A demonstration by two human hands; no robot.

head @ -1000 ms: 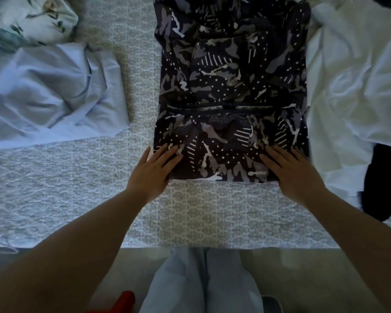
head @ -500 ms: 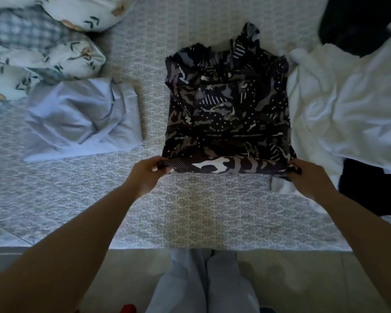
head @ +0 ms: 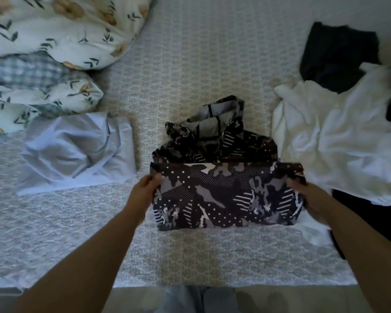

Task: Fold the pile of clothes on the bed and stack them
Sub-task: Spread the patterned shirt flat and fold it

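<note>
- Nearest me, the person's 2 bare forearms reach out over the near edge of the bed (head: 212, 256), which is covered in a pale patterned spread.
- The left hand (head: 145, 193) pinches the left end of the dark patterned garment (head: 224, 195), thumb on top, its grip clamped on the cloth.
- The right hand (head: 307, 197) holds the right end the same way, fingers curled round the fabric.
- Between the 2 hands the near part of that garment is lifted as a flat band, its lower edge hanging just above the spread; the rest lies bunched on the bed behind it, a grey lining showing at the top.
- Left of it, apart from it, a folded light blue garment (head: 77, 152) lies flat on the bed.
- Right of it, touching its far corner, a rumpled white garment (head: 336, 141) sprawls in a heap, with dark cloth (head: 359, 213) under its near edge.
- Farther back on the right lies a black garment (head: 334, 55), partly under the white one.
- Far left, 2 leaf-printed pillows (head: 61, 30) are stacked, a checked cloth (head: 20, 71) between them.
</note>
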